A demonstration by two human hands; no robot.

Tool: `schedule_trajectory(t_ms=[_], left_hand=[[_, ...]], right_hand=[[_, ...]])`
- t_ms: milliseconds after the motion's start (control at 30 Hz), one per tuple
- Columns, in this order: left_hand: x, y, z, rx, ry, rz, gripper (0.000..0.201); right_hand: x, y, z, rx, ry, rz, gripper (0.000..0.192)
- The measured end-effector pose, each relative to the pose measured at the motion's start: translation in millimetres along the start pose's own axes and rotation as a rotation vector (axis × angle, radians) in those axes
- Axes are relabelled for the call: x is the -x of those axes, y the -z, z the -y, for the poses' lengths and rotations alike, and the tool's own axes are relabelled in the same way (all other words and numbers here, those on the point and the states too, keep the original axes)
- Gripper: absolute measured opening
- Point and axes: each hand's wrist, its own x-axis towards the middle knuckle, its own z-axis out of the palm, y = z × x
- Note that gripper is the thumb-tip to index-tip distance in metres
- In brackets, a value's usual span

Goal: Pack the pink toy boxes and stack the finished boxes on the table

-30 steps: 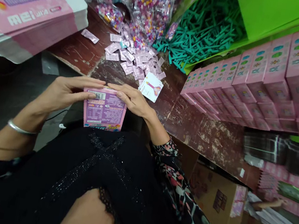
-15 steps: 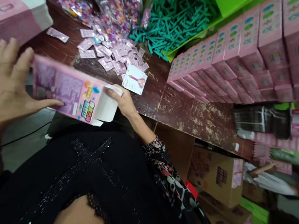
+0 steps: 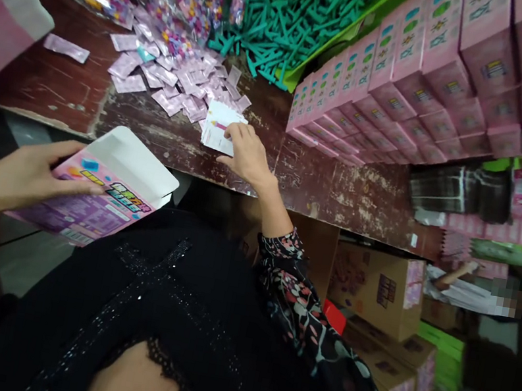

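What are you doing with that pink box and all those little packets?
A person is sitting at a worn wooden table. The left hand holds an open pink box, its open end up and white inside. The right hand reaches out and touches a small stack of cards beside a pile of pink packets. Behind are green plastic sticks, and to the right rows of closed pink boxes.

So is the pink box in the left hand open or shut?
Open: the pink box shows its flap up and white inside, held by the left hand.
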Motion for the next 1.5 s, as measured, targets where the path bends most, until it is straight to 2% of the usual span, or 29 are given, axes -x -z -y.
schedule_trajectory(t_ms=[200,533,600,700,733,767,833,933,1033,1100,1167,1267,1333,1400,1500], left_hand=[[-11.0,-3.8,-1.6,-0.003,0.021,0.026,0.066],[-18.7,-4.0,2.3,0.034,-0.030,0.003,0.063],[-22.2,-5.0,1.0,0.038,-0.035,-0.036,0.062],[-28.3,-8.0,-4.5,0.037,-0.027,-0.083,0.062],[-30.4,-9.6,-7.6,0.046,-0.026,-0.093,0.062],[-32.3,-11.4,-11.1,0.061,-0.030,-0.100,0.063],[-35.8,-15.4,-18.4,0.097,-0.050,-0.103,0.065],[-39.7,-20.4,-24.3,0.133,-0.111,-0.095,0.063],[-41.0,-20.8,-19.6,0.176,-0.178,-0.114,0.057],[-39.7,-17.8,-11.5,0.220,-0.188,-0.133,0.054],[-36.9,-13.0,-1.8,0.242,-0.154,-0.164,0.056],[-31.7,-5.6,11.0,0.233,-0.055,-0.213,0.061],[-29.1,-2.1,16.3,0.248,0.029,-0.234,0.062],[-27.8,0.0,19.3,0.292,0.117,-0.241,0.063],[-28.8,2.3,23.0,0.354,0.209,-0.233,0.065]], right_hand=[[-1.1,1.7,-3.3,-0.048,-0.020,0.041,0.035],[-7.9,12.8,-31.3,-0.362,-0.018,0.048,0.017],[-8.5,13.6,-31.7,-0.444,-0.051,-0.087,0.026],[-7.3,18.5,-20.8,-0.581,-0.168,-0.430,0.044],[-6.9,20.6,-13.6,-0.634,-0.188,-0.486,0.048],[-6.7,22.3,-4.5,-0.686,-0.185,-0.488,0.050],[-7.8,22.9,18.0,-0.761,-0.113,-0.383,0.053],[-14.1,14.7,57.1,-0.771,0.056,-0.153,0.049],[-26.7,5.9,89.4,-0.709,0.201,0.084,0.035],[-42.1,6.9,101.0,-0.662,0.275,0.200,0.032],[-67.1,12.8,103.9,-0.568,0.284,0.180,0.035],[-120.4,19.3,99.3,-0.242,0.170,0.039,0.033],[-156.6,16.5,96.2,0.019,0.109,0.080,0.032],[-184.6,9.7,95.4,0.212,0.098,0.178,0.040],[-206.1,0.3,98.3,0.336,0.110,0.238,0.052]])
